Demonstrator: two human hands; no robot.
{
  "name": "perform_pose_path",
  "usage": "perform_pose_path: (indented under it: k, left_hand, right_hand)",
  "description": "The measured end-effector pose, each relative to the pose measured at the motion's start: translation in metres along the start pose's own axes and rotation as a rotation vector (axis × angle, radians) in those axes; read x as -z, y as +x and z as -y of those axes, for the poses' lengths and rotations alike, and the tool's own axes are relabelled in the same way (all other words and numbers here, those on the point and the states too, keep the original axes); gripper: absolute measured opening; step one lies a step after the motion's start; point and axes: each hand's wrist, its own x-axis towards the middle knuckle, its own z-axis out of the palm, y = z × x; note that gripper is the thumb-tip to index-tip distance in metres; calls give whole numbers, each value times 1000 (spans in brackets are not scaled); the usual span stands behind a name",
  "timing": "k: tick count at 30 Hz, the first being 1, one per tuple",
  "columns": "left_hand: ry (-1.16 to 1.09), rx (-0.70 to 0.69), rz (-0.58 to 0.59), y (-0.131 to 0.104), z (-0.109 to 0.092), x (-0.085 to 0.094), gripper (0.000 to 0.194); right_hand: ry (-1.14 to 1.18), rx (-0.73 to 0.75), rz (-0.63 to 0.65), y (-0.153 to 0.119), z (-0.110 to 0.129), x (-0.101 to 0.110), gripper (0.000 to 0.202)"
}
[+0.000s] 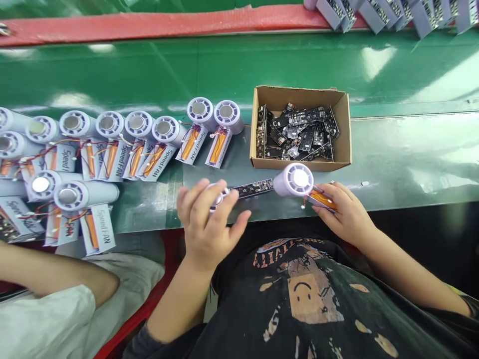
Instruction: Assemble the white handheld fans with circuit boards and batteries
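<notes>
A long black circuit board lies crosswise, nearer the spread, seemingly empty left hand; the right hand grips a lilac plastic fan.

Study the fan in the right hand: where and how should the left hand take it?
Probably grip the fan's rounded barrel, coming from the left: it looks smooth and exposed, while the right hand holds the opposite end, beside the orange cell.

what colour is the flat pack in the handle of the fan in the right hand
The flat pack is orange, as the head view shows.
</notes>
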Motion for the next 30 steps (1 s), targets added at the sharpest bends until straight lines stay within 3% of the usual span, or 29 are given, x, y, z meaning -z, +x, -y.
perform_pose_path:
  k: [2,4,7,11,14,16,19,22,25,27,30]
  left_hand:
    - [-80,-91,-7,-6,-11,7,57]
    - [-126,-162,59,-14,-18,12,55]
    - [-76,-194,106,-25,-12,9,53]
    - [69,7,82,-31,19,-10,59]
    - [-9,30,128,-22,35,-26,57]
    - [-64,4,153,-13,38,-29,59]
    - [-124,10,123,-4,33,-20,70]
    - [-155,-41,21,-7,20,-5,71]
    - [-79,-178,75,-14,1,1,56]
    - [-38,-185,110,-15,-10,-2,49]
    - [-78,-79,75,-12,-18,-7,48]
  right_hand:
    - [49,132,14,-2,9,3,39]
    - [20,290,84,-1,16,4,36]
    - [-90,399,173,2,19,-2,31]
    - [-150,379,203,9,13,-18,32]
    - [-140,357,162,18,14,-34,35]
    - [-152,300,108,24,17,-44,35]
    - [-192,191,7,23,22,-50,35]
    - [-143,231,-132,20,22,-34,37]
    - [-92,280,-249,38,13,-1,34]
    - [-202,109,-149,67,-2,20,36]
    - [-363,-51,184,119,-28,32,36]
